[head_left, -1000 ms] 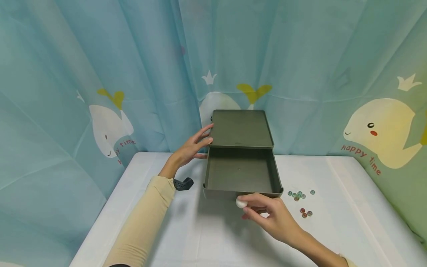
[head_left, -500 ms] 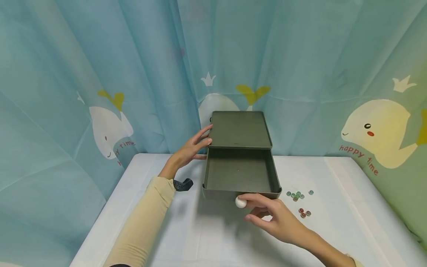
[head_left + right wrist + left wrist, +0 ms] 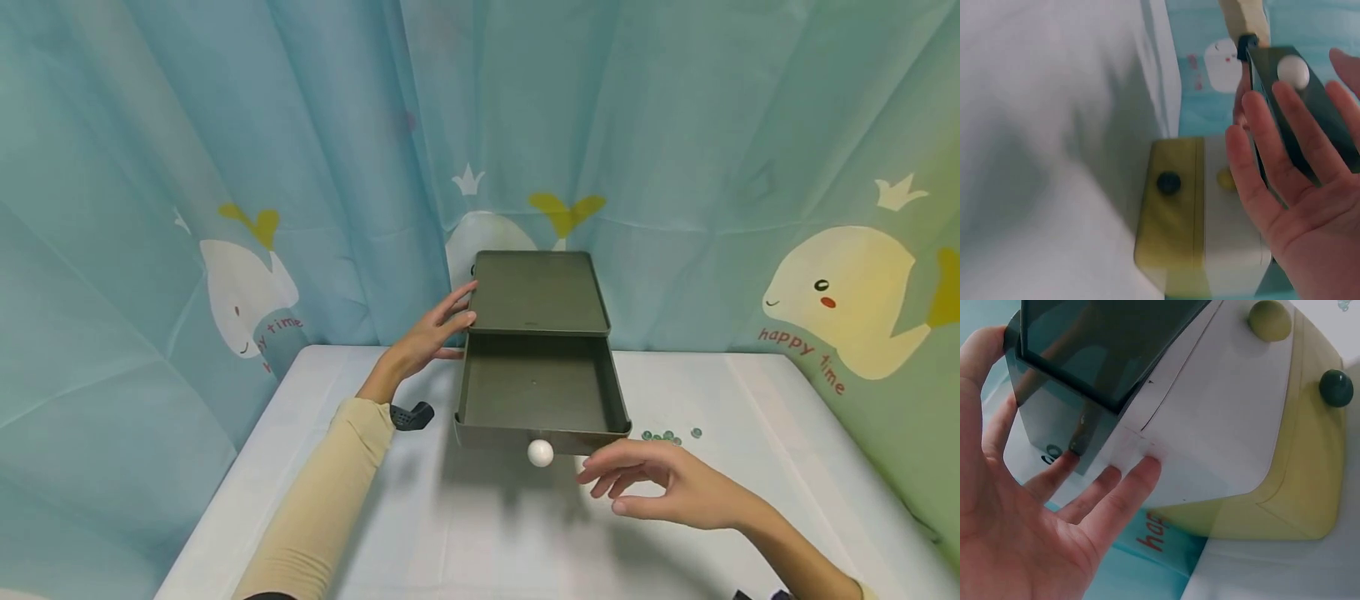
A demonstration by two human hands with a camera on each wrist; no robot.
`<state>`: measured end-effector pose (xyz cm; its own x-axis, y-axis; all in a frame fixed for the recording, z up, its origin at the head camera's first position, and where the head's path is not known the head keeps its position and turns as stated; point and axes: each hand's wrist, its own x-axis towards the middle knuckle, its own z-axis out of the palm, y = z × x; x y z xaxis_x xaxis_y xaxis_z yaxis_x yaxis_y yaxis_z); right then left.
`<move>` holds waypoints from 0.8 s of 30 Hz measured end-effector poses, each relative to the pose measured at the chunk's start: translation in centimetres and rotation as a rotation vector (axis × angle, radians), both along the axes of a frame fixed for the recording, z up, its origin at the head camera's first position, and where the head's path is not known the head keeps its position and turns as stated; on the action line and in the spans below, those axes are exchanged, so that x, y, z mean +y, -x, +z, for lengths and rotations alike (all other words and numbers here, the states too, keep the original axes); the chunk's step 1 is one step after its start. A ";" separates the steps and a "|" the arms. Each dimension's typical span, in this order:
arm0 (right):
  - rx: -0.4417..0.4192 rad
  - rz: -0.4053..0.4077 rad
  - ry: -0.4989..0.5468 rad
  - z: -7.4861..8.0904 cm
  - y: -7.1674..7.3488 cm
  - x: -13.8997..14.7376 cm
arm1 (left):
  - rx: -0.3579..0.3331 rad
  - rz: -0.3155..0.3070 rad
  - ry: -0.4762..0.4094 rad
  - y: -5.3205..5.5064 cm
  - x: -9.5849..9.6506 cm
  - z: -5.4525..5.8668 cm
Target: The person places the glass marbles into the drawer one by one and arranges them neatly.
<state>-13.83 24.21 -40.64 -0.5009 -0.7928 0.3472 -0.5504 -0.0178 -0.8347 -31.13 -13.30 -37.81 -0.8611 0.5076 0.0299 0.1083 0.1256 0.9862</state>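
A small drawer cabinet (image 3: 540, 292) with a dark green top stands at the back of the table. Its green top drawer (image 3: 480, 437) is pulled out toward me, with a bare floor inside and a round white knob (image 3: 540, 452) on its front. My left hand (image 3: 420, 343) rests against the cabinet's left side, fingers spread. Below, in the left wrist view, are a white drawer (image 3: 1222, 412) and a yellow drawer (image 3: 1310, 469), both pushed in. My right hand (image 3: 671, 487) hovers right of the knob, fingers loosely bent, holding nothing.
Several green glass beads (image 3: 668, 435) lie on the table right of the drawer, partly behind my right hand. A dark device (image 3: 412, 415) sits at my left wrist. A blue-green curtain (image 3: 675, 125) with whale prints hangs behind the white table (image 3: 465, 542).
My right hand has let go of the white knob and moved right, over the reddish beads that were visible before. The drawer stays pulled out, and my left hand has not moved.
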 end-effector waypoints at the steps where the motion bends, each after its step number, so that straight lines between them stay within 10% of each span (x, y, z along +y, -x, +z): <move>1: 0.012 0.010 0.011 -0.1 0.2 0.4 | 0.000 0.001 0.001 0.0 0.0 0.0; 13: -0.131 -0.102 0.116 -0.9 2.2 5.6 | 0.012 0.010 0.010 0.2 0.2 -0.2; 24: -0.047 -0.489 -0.019 -1.6 3.1 8.9 | 0.024 0.006 0.005 0.2 0.2 -0.3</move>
<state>-16.93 33.08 -42.24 -0.8309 -0.4670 0.3026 -0.4519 0.2489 -0.8567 -31.37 -13.08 -38.15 -0.8631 0.5027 0.0480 0.1311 0.1312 0.9826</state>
